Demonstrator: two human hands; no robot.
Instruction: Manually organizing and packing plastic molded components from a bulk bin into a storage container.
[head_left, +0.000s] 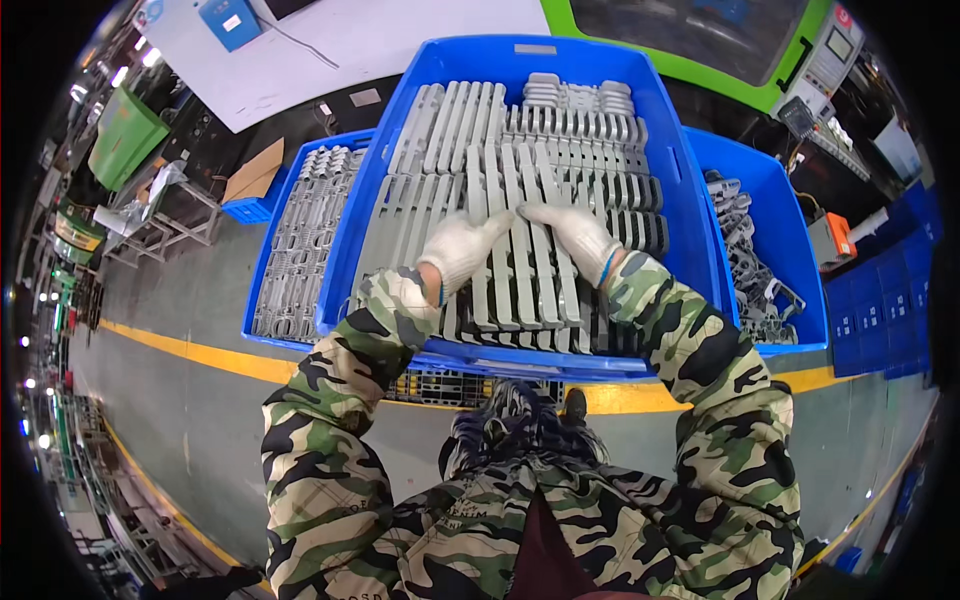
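Observation:
Both my hands wear white gloves and rest over a raised, slightly fanned group of long grey metal bars [508,285] in a large blue bin [348,220]. My left hand [462,250] grips the group from its left side, thumb reaching across the top. From the right, my right hand [578,235] does the same, and the two thumb tips nearly meet in the middle. The other fingers are mostly hidden. Under and around the group lie rows of similar metal parts [600,160], stacked side by side.
Left of the big bin stands a blue bin [262,270] of grey metal parts; another blue bin [805,250] with loose metal pieces is on the right. Behind are a white table [240,90] and a green-framed machine [690,60]. A yellow line [200,350] crosses the floor.

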